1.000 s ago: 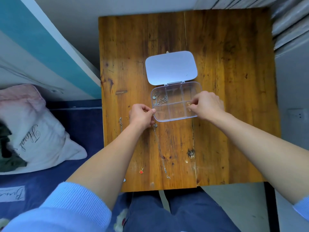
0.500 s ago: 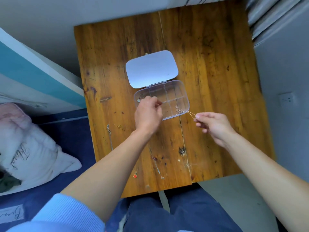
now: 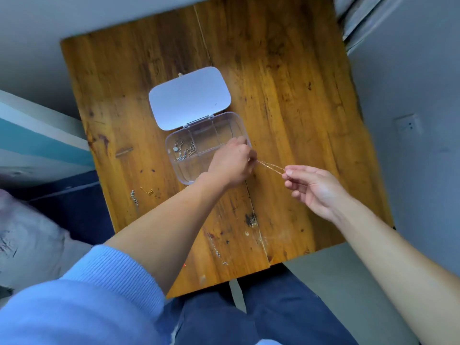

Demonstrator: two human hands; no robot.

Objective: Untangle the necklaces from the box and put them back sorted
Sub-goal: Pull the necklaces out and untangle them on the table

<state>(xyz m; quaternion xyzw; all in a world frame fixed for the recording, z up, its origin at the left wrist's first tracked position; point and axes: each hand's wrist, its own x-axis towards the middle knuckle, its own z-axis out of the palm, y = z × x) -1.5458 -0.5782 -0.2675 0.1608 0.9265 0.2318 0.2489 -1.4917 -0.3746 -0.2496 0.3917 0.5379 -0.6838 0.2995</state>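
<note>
Broadly, the wooden table point(image 3: 286, 95) carries the open clear box point(image 3: 239, 123); at its right edge the left hand point(image 3: 230, 163) and right hand point(image 3: 316, 186) pinch a gold necklace point(image 3: 271, 167) taut, apparently doubled: light, limp, snag-prone, best gripped near its ends.

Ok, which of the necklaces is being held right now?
The thin gold chain, stretched between the left hand and right hand beside the clear box. The others lie loose in the box or on the table.

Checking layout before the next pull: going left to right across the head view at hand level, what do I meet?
Silver chains in the box → left hand → gold chain → right hand.
</note>
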